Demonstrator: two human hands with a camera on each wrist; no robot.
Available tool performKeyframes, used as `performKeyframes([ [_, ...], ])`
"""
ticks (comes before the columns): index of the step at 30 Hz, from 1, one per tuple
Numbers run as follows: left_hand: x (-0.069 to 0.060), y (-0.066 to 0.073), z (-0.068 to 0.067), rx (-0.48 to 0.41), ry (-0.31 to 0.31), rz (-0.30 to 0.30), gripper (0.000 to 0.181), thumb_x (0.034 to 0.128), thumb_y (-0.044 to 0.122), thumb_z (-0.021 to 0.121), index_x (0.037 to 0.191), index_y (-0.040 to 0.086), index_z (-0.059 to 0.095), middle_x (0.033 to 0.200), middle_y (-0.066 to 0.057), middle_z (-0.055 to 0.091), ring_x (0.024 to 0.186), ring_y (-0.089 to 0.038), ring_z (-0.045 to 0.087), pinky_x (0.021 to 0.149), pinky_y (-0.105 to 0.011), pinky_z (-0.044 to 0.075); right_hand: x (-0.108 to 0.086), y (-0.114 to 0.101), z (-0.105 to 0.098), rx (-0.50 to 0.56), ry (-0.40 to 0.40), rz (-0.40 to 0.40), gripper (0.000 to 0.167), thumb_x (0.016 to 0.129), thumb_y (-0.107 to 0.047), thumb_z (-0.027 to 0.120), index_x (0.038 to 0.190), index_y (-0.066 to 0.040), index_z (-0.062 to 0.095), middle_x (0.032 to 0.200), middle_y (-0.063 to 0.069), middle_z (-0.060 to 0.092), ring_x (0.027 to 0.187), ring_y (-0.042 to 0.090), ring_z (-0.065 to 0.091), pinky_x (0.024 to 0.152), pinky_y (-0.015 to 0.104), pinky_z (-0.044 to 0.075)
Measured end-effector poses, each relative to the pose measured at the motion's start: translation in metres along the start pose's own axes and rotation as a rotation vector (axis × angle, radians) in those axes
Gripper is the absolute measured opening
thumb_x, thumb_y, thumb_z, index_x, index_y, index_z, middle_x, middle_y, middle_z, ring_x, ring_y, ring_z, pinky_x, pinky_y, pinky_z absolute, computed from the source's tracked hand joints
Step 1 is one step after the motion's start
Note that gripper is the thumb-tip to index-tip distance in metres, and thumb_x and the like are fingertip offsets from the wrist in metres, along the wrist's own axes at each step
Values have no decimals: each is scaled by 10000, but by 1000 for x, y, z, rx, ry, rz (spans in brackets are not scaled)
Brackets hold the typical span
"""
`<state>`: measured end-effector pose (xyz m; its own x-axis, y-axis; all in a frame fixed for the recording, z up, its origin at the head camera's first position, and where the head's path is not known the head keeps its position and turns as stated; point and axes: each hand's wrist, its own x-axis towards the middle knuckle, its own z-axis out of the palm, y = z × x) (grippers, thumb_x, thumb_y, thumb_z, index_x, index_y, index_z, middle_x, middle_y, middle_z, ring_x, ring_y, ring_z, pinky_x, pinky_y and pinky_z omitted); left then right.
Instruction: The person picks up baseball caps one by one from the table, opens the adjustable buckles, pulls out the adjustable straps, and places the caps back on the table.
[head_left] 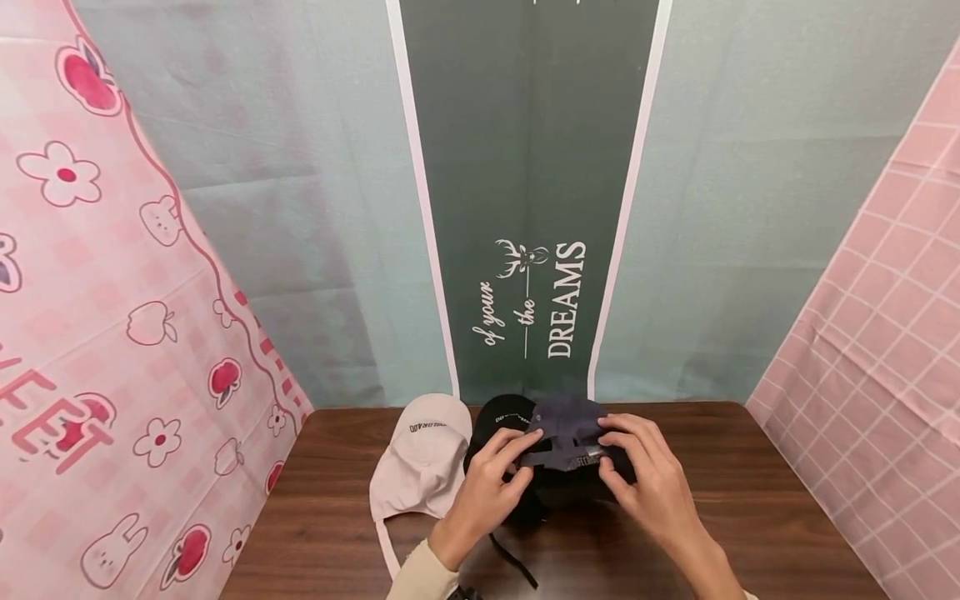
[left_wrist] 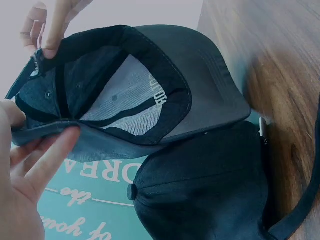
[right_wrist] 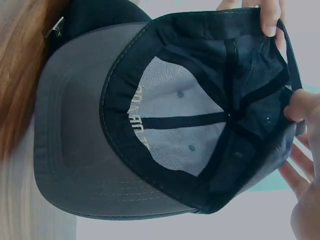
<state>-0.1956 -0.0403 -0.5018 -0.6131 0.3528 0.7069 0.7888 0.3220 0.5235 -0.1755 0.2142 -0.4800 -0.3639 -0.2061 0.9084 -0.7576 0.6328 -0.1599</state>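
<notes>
A navy baseball cap [head_left: 567, 421] is held up between both hands, its inside facing the wrist cameras and its brim [left_wrist: 210, 75] toward the table. My left hand [head_left: 491, 479] pinches the back rim on one side, thumb inside and fingers outside. On the other side of the back opening, my right hand [head_left: 652, 483] pinches the rim by the strap [right_wrist: 291, 55]. Pale mesh-like lining [right_wrist: 175, 105] shows inside the front panel. Close beside it is a black cap [left_wrist: 205, 185] with lettering on its front, partly hidden behind the left hand in the head view.
Left of the black cap lies a pale pink cap [head_left: 427, 450], lettering on its front and a strap trailing forward. A black strap [head_left: 513, 562] lies on the brown wooden table [head_left: 322, 500]. Printed cloths [head_left: 525, 167] hang behind and at both sides.
</notes>
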Motion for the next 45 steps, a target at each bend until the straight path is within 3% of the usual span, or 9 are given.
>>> performKeyframes([
  [7, -1, 0, 1, -56, -19, 4, 499, 965, -48, 683, 1433, 121, 668, 1247, -75, 672, 890, -110, 712, 745, -116, 573, 9, -3, 0, -8, 115, -21, 246, 1028, -150, 580, 991, 28, 747, 1013, 156, 741, 967, 302, 651, 1040, 122, 433],
  [15, -6, -5, -5, -57, 19, 89, 450, 956, -72, 689, 1388, 52, 683, 1197, -98, 687, 916, -134, 732, 717, -105, 572, 13, -6, 1, -36, 192, 24, 399, 1065, -328, 654, 976, 47, 754, 925, 147, 732, 830, 247, 639, 935, 97, 458],
  [20, -9, -8, -12, -39, 53, 123, 455, 922, -98, 711, 1363, 16, 691, 1181, -117, 695, 898, -155, 732, 697, -103, 567, 10, -7, 2, -53, 171, 63, 422, 1050, -387, 672, 969, 17, 764, 880, 94, 727, 756, 211, 627, 869, 80, 457],
  [28, -12, -11, -22, -57, 81, 125, 455, 921, -104, 713, 1361, 8, 688, 1168, -152, 693, 892, -211, 726, 697, -131, 582, 9, -10, 9, -51, 182, 92, 440, 1023, -435, 704, 878, -21, 735, 810, 46, 695, 708, 183, 609, 728, 175, 483],
  [35, -14, -12, -27, -26, 72, 113, 469, 927, -95, 704, 1370, 55, 695, 1169, -114, 682, 879, -158, 693, 702, -138, 576, 10, -14, 14, -50, 182, 52, 399, 1033, -405, 700, 843, -57, 744, 778, 26, 694, 694, 177, 621, 690, 192, 467],
  [39, -16, -13, -29, 9, 53, 95, 444, 931, -58, 719, 1358, 63, 705, 1204, -86, 642, 806, -120, 628, 687, -203, 572, 9, -17, 17, -4, 184, 54, 376, 1039, -377, 698, 879, -42, 761, 788, 44, 701, 669, 167, 612, 637, 178, 480],
  [41, -16, -14, -30, 28, 37, 72, 414, 944, -4, 741, 1352, 65, 710, 1237, -83, 618, 855, -122, 621, 709, -241, 579, 9, -18, 18, 11, 180, 57, 369, 1046, -363, 689, 887, -38, 763, 807, 49, 708, 665, 148, 615, 612, 166, 495],
  [45, -17, -14, -31, 82, 22, 56, 388, 961, 127, 780, 1345, 108, 718, 1306, -100, 591, 1096, -174, 622, 872, -314, 592, 8, -21, 21, 49, 180, 58, 332, 1047, -310, 692, 881, -31, 762, 834, 61, 715, 669, 140, 629, 598, 153, 515],
])
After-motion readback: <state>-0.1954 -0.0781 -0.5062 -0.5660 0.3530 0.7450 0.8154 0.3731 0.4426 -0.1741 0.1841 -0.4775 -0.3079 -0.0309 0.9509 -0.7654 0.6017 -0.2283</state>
